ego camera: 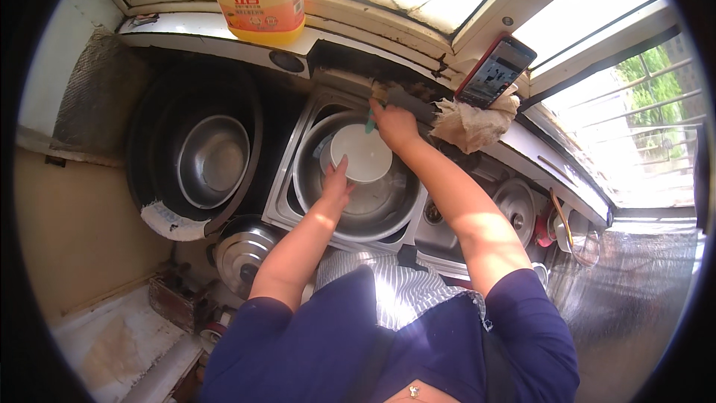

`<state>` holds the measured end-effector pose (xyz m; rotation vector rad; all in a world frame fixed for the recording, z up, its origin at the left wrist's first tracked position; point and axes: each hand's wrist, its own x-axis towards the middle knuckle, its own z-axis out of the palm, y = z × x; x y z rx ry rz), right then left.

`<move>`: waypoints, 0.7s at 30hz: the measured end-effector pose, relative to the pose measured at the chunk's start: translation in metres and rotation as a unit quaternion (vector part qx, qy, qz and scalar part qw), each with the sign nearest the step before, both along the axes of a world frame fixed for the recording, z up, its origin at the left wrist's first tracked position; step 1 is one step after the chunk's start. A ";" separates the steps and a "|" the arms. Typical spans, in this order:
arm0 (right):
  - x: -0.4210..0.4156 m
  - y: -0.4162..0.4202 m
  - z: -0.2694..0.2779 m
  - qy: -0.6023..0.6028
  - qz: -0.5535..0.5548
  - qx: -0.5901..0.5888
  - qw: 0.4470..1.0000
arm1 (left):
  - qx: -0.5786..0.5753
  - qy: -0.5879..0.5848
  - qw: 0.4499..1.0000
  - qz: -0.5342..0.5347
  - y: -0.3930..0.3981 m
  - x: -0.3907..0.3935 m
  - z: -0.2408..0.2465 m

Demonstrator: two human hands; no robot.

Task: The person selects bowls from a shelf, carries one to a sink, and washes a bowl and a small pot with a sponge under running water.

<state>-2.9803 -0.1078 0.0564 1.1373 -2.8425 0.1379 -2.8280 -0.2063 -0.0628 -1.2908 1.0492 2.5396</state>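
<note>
My left hand (pixel 336 182) grips the near-left edge of a white bowl (pixel 362 152), its thumb at the rim. The bowl is over a large metal basin (pixel 373 208), which sits in a stainless steel sink (pixel 284 197). My right hand (pixel 393 125) is beyond the bowl's far right rim, index finger stretched out at the faucet area below the window sill. A small green thing (pixel 370 123) shows beside its fingers; whether the hand holds it cannot be told. Liquid seems to lie in the bottom of the basin.
A metal bowl (pixel 214 161) lies in a black tub (pixel 152 140) at left, above a lidded pot (pixel 246 254). On the sill stand a yellow detergent jug (pixel 257 3) and a phone (pixel 495 71) by a crumpled cloth (pixel 475 123). Right of the sink is a metal lid (pixel 512 210).
</note>
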 end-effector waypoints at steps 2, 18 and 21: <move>0.001 -0.001 -0.003 0.010 -0.002 -0.002 1.000 | 0.003 0.003 1.000 -0.002 -0.001 -0.001 0.006; 0.009 -0.018 0.004 -0.061 -0.094 -0.033 0.993 | 0.005 0.016 1.000 0.010 -0.003 -0.010 0.009; 0.009 -0.019 0.003 -0.063 -0.095 -0.038 0.993 | -0.004 0.008 1.000 0.007 -0.003 -0.011 0.002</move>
